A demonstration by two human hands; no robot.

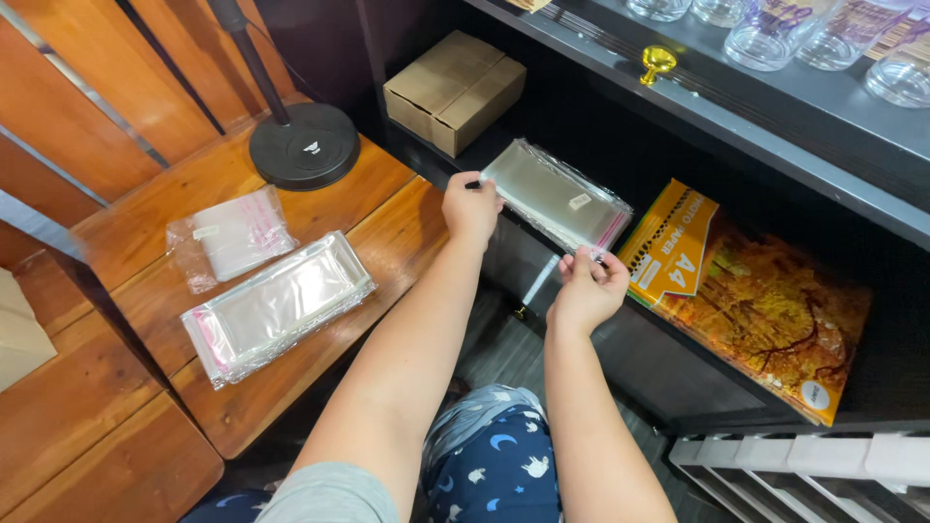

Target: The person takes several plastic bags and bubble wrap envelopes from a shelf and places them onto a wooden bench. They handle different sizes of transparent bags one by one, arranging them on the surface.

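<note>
Both hands hold a pack of clear bags (560, 197) over the dark shelf (678, 358). The left hand (472, 207) has its grip clenched on the far end. The right hand (587, 287) pinches the near corner.

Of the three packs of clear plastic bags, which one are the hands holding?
The pack on the dark shelf, beside the yellow paper packet. The left hand and right hand grip its ends. The other two packs lie untouched on the wooden bench.

Soft, even indoor light falls from above, leaving the wooden table (291, 378) left of the hands bright and warm. The shelf (678, 107) recess beyond the hands sinks into deep shadow. Glare streaks the clear plastic bags (276, 305); focus stays sharp, with slight stretching at the edges.
</note>
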